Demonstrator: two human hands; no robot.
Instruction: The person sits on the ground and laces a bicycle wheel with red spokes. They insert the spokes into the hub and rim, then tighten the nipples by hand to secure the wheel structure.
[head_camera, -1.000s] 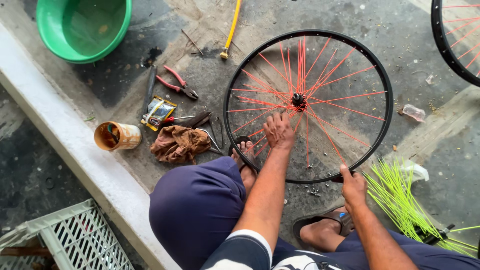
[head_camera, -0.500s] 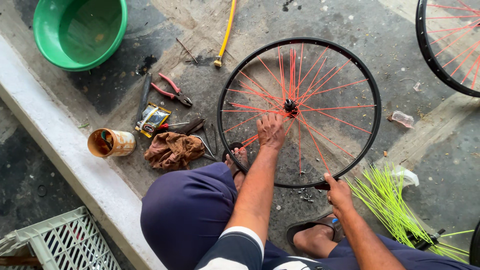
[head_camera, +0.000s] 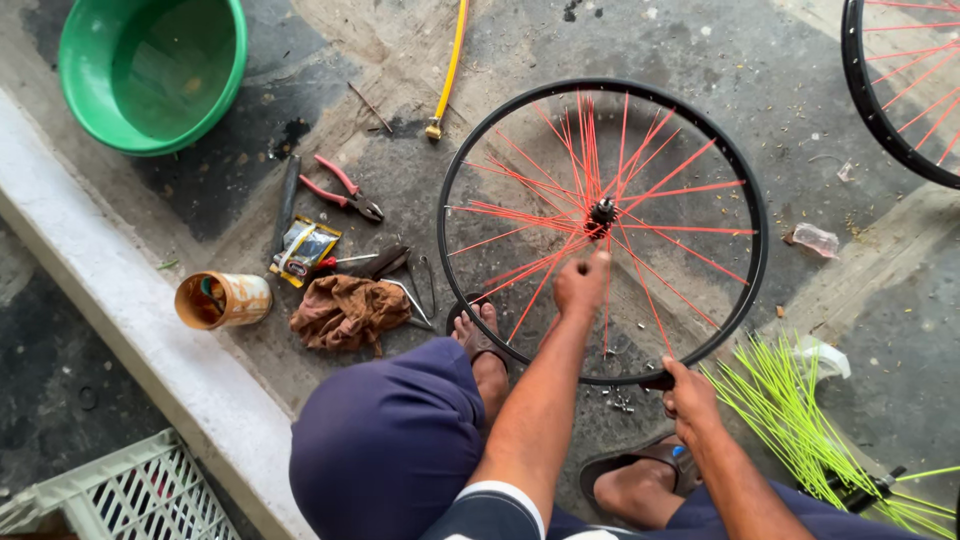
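A black bicycle wheel rim (head_camera: 470, 150) laced with orange-red spokes (head_camera: 680, 190) lies flat on the concrete in front of me, its dark hub (head_camera: 601, 214) at the centre. My left hand (head_camera: 582, 284) reaches inside the rim just below the hub and pinches a spoke between its fingers. My right hand (head_camera: 690, 396) grips the near edge of the rim. My left foot in a sandal (head_camera: 483, 343) rests against the rim's near left side. Small metal nipples (head_camera: 620, 402) lie scattered by the near edge.
Left of the wheel lie red-handled pliers (head_camera: 340, 190), a brown rag (head_camera: 347, 311), a small packet (head_camera: 305, 250) and a rusty tin (head_camera: 223, 300). A green basin (head_camera: 225, 95) sits at top left, a yellow hose (head_camera: 448, 72) above, neon-green spokes (head_camera: 790, 400) at right, a second wheel (head_camera: 880, 110) at top right.
My left hand has shifted from the left part of the spokes toward the hub. My right hand slid along the near rim. The view has moved closer.
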